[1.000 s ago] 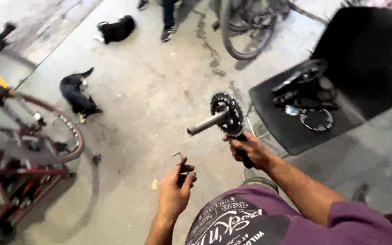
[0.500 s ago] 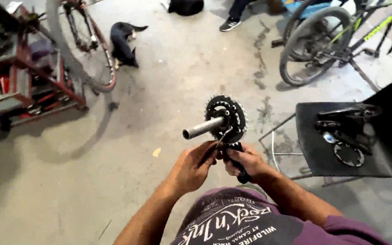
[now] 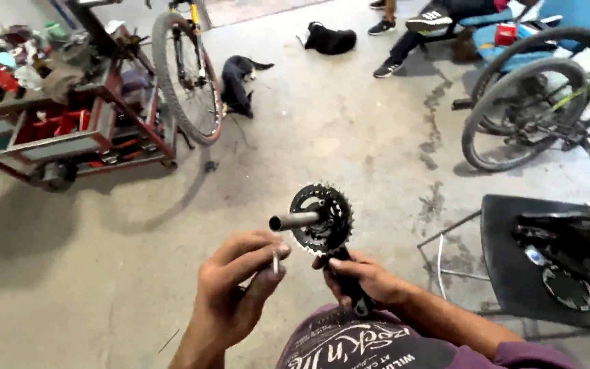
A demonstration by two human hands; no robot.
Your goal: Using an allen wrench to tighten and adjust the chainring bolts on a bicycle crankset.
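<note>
Crankset (image 3: 322, 222) at lower centre: my right hand (image 3: 363, 280) had its fingers clamped on the crank arm; my left hand (image 3: 237, 290) pinched a small pin (image 3: 276, 262) beside the spindle, apparently mid-fitting, needing careful alignment.

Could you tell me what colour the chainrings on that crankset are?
Black chainrings, silver axle; head view.

Even daylight, soft shadows on floor (image 3: 322, 123), edges slightly blurred.

red tool cart (image 3: 69, 140), bicycle wheels (image 3: 184, 75), two cats (image 3: 237, 82) on concrete.
</note>
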